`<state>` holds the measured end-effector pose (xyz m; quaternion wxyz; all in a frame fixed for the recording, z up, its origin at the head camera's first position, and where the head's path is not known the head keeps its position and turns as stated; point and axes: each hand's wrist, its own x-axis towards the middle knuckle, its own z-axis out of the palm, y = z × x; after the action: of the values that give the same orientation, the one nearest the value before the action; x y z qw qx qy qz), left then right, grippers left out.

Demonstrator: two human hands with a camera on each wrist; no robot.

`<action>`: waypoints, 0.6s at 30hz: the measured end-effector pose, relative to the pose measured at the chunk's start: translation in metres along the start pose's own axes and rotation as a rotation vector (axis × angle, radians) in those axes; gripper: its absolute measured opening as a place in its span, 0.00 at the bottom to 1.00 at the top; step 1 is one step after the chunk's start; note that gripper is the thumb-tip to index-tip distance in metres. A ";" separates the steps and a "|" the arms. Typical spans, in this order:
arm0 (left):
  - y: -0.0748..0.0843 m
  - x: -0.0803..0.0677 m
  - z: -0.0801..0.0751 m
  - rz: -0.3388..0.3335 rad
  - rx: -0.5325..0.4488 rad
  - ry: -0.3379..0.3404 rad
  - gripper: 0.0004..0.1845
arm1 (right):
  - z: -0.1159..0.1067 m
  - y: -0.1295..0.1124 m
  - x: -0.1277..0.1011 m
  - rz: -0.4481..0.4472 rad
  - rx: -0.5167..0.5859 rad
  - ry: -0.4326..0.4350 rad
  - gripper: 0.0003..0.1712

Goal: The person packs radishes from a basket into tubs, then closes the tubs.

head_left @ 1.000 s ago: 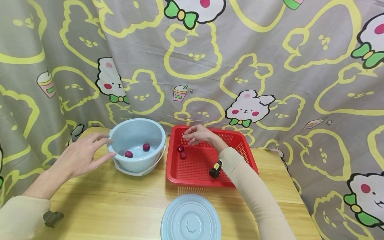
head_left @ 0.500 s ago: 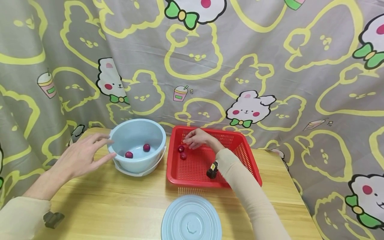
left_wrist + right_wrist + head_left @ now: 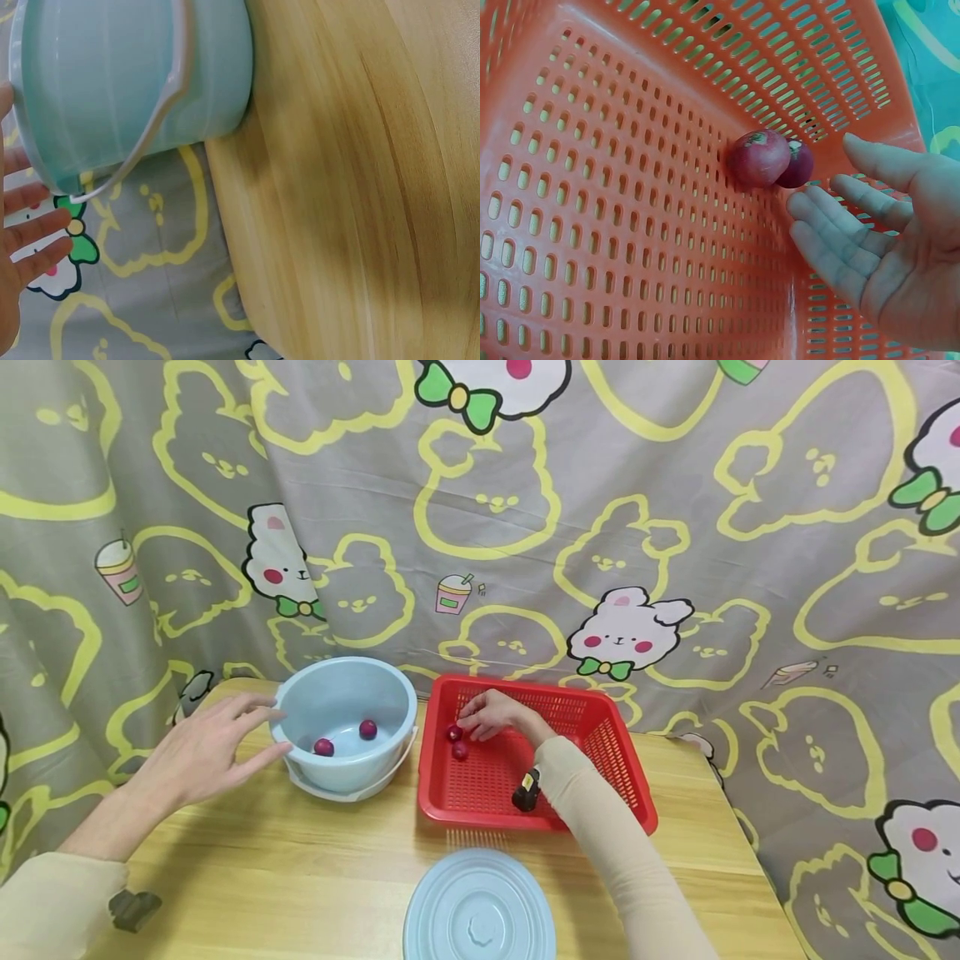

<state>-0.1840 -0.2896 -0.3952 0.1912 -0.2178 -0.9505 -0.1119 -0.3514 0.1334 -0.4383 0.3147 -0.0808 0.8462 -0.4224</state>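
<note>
Two small red onions (image 3: 760,159) lie side by side in the red plastic basket (image 3: 480,789), near its left wall. My right hand (image 3: 497,714) reaches into the basket, fingertips right beside the farther onion (image 3: 453,732). In the right wrist view its fingers (image 3: 836,232) are loosely extended, with nothing held. Left of the basket stands a light blue bucket (image 3: 352,772) holding two more red onions (image 3: 367,729). My left hand (image 3: 210,747) is at the bucket's left rim, fingers spread and thumb apart. The left wrist view shows those fingers (image 3: 37,225) beside the rim.
A round light blue lid (image 3: 480,902) lies on the wooden table (image 3: 300,877), in front of the basket. The bucket's pale handle (image 3: 154,120) hangs down against its side. A patterned grey curtain (image 3: 360,485) hangs close behind the table.
My right hand has lowered into the basket and come closer to the two onions there. The left hand stays at the bucket's rim; the onions have not moved.
</note>
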 end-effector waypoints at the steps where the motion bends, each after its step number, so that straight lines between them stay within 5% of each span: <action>1: 0.000 0.000 0.000 0.001 0.001 -0.001 0.25 | 0.001 0.000 0.000 0.003 -0.001 -0.002 0.21; 18: 0.001 0.000 0.001 -0.003 -0.003 0.004 0.25 | 0.006 0.003 0.005 0.022 -0.056 -0.063 0.21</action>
<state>-0.1835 -0.2889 -0.3960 0.1926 -0.2164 -0.9503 -0.1140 -0.3518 0.1288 -0.4454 0.3432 -0.0937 0.8483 -0.3921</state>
